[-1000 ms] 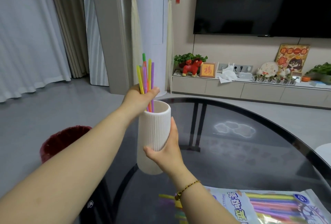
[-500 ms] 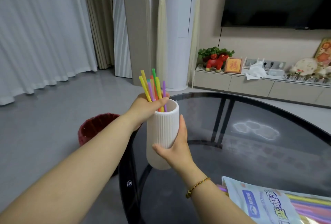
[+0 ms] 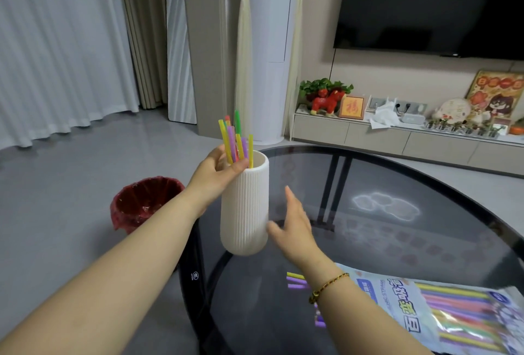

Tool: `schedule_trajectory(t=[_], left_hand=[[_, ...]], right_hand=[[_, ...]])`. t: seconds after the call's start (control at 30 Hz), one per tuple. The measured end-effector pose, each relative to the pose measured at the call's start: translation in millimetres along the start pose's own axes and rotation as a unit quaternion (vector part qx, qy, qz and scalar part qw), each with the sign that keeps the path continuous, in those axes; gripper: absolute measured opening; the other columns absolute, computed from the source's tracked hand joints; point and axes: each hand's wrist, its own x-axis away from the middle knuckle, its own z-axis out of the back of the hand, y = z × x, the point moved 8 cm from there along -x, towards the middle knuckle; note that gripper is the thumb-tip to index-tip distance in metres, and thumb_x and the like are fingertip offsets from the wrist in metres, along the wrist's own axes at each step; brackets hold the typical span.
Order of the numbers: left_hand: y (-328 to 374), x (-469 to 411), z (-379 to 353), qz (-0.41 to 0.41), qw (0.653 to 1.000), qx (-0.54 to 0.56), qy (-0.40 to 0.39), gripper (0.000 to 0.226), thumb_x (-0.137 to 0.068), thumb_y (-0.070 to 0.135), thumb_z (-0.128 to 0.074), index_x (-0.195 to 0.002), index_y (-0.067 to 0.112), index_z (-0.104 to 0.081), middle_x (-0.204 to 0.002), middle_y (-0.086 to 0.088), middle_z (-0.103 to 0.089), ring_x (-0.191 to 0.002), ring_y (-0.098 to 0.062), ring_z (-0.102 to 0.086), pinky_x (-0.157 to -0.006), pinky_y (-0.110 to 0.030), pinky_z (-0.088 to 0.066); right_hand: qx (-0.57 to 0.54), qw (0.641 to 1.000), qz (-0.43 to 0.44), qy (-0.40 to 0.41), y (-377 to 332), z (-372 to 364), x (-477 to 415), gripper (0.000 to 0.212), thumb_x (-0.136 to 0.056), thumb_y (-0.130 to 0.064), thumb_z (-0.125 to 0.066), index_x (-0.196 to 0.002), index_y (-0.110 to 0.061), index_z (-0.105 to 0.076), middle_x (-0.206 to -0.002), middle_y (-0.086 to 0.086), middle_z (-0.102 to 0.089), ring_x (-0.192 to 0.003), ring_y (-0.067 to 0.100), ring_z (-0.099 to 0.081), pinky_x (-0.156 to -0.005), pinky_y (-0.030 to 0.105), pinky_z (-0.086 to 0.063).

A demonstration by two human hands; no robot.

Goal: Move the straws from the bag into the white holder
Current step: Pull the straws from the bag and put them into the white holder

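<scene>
A tall white ribbed holder [image 3: 244, 207] stands on the dark glass table [image 3: 397, 230] near its left edge. Several coloured straws [image 3: 235, 139] stick out of its mouth. My left hand [image 3: 218, 173] pinches this bunch at the holder's rim. Just right of the holder, my right hand [image 3: 295, 230] hovers with fingers spread, off the holder's side and holding nothing. The straw bag [image 3: 442, 315] lies flat at the lower right with many straws inside. A few straw ends [image 3: 296, 281] poke out of its left end, beside my right wrist.
A red-lined waste bin [image 3: 144, 201] stands on the floor left of the table. Behind the table are a low TV cabinet [image 3: 397, 139] with ornaments, a wall TV, a white column and curtains.
My right hand has let go of the holder and opened beside it. The straws sit lower in the holder than a second ago. The view has shifted.
</scene>
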Motion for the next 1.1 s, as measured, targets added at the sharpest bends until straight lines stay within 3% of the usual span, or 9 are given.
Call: schedule_trajectory(t=[0.13, 0.2, 0.33, 0.43, 0.6, 0.7, 0.83, 0.93, 1.1], left_hand=[[-17, 17, 10, 0.031, 0.998, -0.017, 0.043, 0.073, -0.079, 0.039, -0.061, -0.14, 0.022, -0.025, -0.145, 0.002, -0.034, -0.131, -0.014, -0.033, -0.095, -0.027, -0.027], [-19, 34, 18, 0.006, 0.993, -0.028, 0.118, 0.063, -0.081, 0.035, -0.061, -0.135, 0.019, -0.034, -0.138, -0.001, -0.043, -0.125, -0.015, -0.039, -0.095, -0.027, -0.03], [-22, 87, 5, -0.075, 0.975, -0.076, 0.196, 0.014, -0.083, 0.017, -0.059, -0.093, 0.024, -0.051, -0.085, 0.012, -0.054, -0.083, -0.013, -0.052, -0.077, -0.027, -0.041], [-35, 111, -50, -0.085, 0.98, -0.176, 0.034, 0.012, -0.083, 0.013, -0.06, -0.081, 0.025, -0.061, -0.081, 0.015, -0.055, -0.084, -0.016, -0.055, -0.076, -0.021, -0.04], [-62, 134, -157, -0.074, 0.897, -0.342, -0.271, 0.049, -0.088, 0.032, -0.05, -0.135, 0.023, -0.038, -0.146, 0.006, -0.031, -0.134, -0.01, -0.027, -0.107, -0.02, -0.02], [-64, 128, -185, -0.057, 0.851, -0.403, -0.33, 0.055, -0.089, 0.021, -0.045, -0.141, 0.02, -0.026, -0.153, 0.0, -0.018, -0.139, -0.018, -0.018, -0.113, -0.029, -0.018], [-61, 123, -206, -0.037, 0.786, -0.476, -0.394, 0.048, -0.078, 0.017, -0.055, -0.125, 0.014, -0.045, -0.125, -0.009, -0.049, -0.112, -0.025, -0.046, -0.089, -0.034, -0.041], [-59, 120, -219, -0.066, 0.724, -0.572, -0.38, 0.037, -0.08, 0.014, -0.05, -0.117, 0.011, -0.047, -0.115, -0.012, -0.056, -0.095, -0.027, -0.054, -0.07, -0.033, -0.041], [-60, 115, -220, -0.159, 0.647, -0.662, -0.343, 0.023, -0.088, 0.006, -0.038, -0.11, 0.003, -0.046, -0.113, -0.017, -0.058, -0.101, -0.033, -0.055, -0.067, -0.035, -0.034]], right_hand=[[0.034, 0.996, -0.022, 0.082, 16, 54, 7, 0.059, -0.085, -0.006, -0.046, -0.14, -0.011, -0.024, -0.147, 0.01, -0.032, -0.134, 0.027, -0.03, -0.113, 0.04, -0.025], [0.056, 0.993, -0.038, 0.101, 31, 77, 16, 0.05, -0.086, -0.003, -0.043, -0.134, -0.009, -0.035, -0.141, 0.011, -0.042, -0.129, 0.028, -0.039, -0.109, 0.04, -0.032], [0.102, 0.987, -0.083, 0.092, 71, 98, 47, 0.037, -0.086, -0.002, -0.038, -0.118, -0.011, -0.056, -0.125, 0.013, -0.059, -0.116, 0.032, -0.05, -0.099, 0.04, -0.041], [0.199, 0.973, -0.102, 0.059, 96, 99, 68, 0.035, -0.089, -0.008, -0.037, -0.117, -0.014, -0.057, -0.123, 0.01, -0.061, -0.115, 0.031, -0.05, -0.102, 0.038, -0.033], [0.277, 0.957, -0.086, 0.013, 122, 88, 94, 0.029, -0.094, -0.026, -0.035, -0.117, -0.023, -0.053, -0.127, -0.002, -0.057, -0.122, 0.019, -0.042, -0.111, 0.034, -0.014], [0.275, 0.959, -0.057, 0.035, 125, 91, 102, 0.029, -0.094, -0.028, -0.034, -0.116, -0.024, -0.053, -0.127, -0.005, -0.056, -0.122, 0.016, -0.042, -0.112, 0.034, -0.011], [0.277, 0.959, -0.042, 0.035, 129, 93, 105, 0.028, -0.094, -0.028, -0.033, -0.113, -0.023, -0.053, -0.125, -0.004, -0.057, -0.119, 0.015, -0.044, -0.112, 0.034, -0.013], [0.282, 0.958, -0.045, 0.026, 129, 91, 102, 0.029, -0.095, -0.027, -0.031, -0.114, -0.023, -0.053, -0.125, -0.004, -0.057, -0.12, 0.016, -0.044, -0.113, 0.035, -0.013], [0.289, 0.956, -0.051, 0.019, 132, 97, 98, 0.032, -0.096, -0.027, -0.028, -0.117, -0.022, -0.051, -0.128, -0.004, -0.055, -0.122, 0.016, -0.042, -0.114, 0.037, -0.011]])
